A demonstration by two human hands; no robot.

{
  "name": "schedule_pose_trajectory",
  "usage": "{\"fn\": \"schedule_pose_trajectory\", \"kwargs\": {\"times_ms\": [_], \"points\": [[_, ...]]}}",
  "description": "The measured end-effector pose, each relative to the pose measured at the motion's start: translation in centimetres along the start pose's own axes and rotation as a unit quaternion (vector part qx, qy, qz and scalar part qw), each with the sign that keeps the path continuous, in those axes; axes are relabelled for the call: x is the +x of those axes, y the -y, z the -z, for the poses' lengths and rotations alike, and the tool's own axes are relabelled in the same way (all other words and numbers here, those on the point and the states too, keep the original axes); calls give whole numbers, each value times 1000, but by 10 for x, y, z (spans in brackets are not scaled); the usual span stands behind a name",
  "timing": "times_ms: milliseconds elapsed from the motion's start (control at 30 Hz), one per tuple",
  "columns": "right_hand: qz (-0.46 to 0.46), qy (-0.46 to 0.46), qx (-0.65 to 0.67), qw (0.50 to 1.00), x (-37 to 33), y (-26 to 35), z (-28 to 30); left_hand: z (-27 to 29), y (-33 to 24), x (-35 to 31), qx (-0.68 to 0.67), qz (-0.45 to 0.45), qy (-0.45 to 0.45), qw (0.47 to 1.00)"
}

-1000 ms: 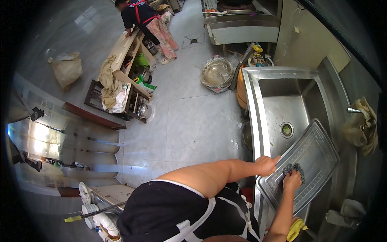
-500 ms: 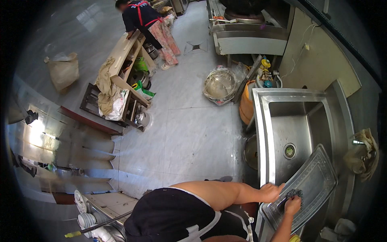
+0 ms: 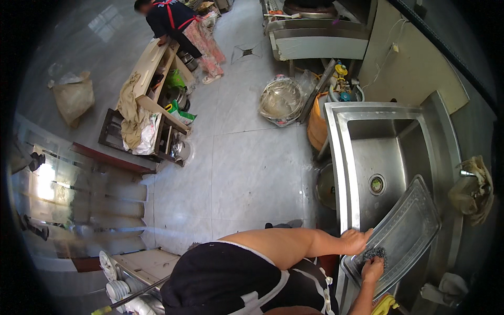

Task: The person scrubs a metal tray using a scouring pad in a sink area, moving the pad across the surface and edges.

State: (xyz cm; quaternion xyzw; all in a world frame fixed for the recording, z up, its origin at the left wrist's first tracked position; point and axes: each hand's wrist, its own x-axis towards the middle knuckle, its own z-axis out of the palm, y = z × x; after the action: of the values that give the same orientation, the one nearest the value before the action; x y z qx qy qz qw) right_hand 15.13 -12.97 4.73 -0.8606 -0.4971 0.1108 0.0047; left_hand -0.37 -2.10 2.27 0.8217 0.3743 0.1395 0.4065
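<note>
A shallow rectangular metal tray with a patterned border leans at a slant in the stainless steel sink. My left hand is closed on the tray's left edge, steadying it with the thumb side toward the inside. Pressed against the tray's near-left part is a dark grey steel wool scrubber. My right hand has its fingers bunched around this scrubber from the near side. Part of the tray's near end lies behind my right hand and forearm.
A yellow cloth lies beside my right forearm. Beyond the sink stand an orange gas cylinder and a stove. A bagged round basin sits on the floor. At the far left, another person leans over a wooden shelf.
My right hand has slid the scrubber toward the tray's near-left corner. My left hand keeps its hold on the edge. The whole view has shifted slightly.
</note>
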Motion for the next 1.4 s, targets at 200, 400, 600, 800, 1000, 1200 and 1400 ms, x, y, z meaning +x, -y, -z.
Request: {"fn": "schedule_pose_trajectory", "kwargs": {"times_ms": [200, 400, 600, 800, 1000, 1200, 1400], "points": [[-37, -54, -27, 997, 48, 12, 12, -4, 1, 3, 14, -10, -18, 1000], [-9, -39, -2, 999, 47, -6, -5, 4, -3, 5, 17, 8, 11, 1000], [38, -5, 21, 999, -8, 7, 0, 3, -2, 2, 8, -9, -3, 1000], [-37, -81, -31, 996, 70, 9, 3, 8, -4, 6, 13, 1, 10, 1000], [17, -32, -1, 999, 43, 3, -4, -2, 2, 8, 20, -7, -27, 999], [44, -34, 11, 998, 5, 12, -3, 4, 0, 3, 11, -8, -10, 1000], [-98, 6, -33, 995, 86, 14, 17, 2, 2, 15, -35, 61, 141, 988]]}}
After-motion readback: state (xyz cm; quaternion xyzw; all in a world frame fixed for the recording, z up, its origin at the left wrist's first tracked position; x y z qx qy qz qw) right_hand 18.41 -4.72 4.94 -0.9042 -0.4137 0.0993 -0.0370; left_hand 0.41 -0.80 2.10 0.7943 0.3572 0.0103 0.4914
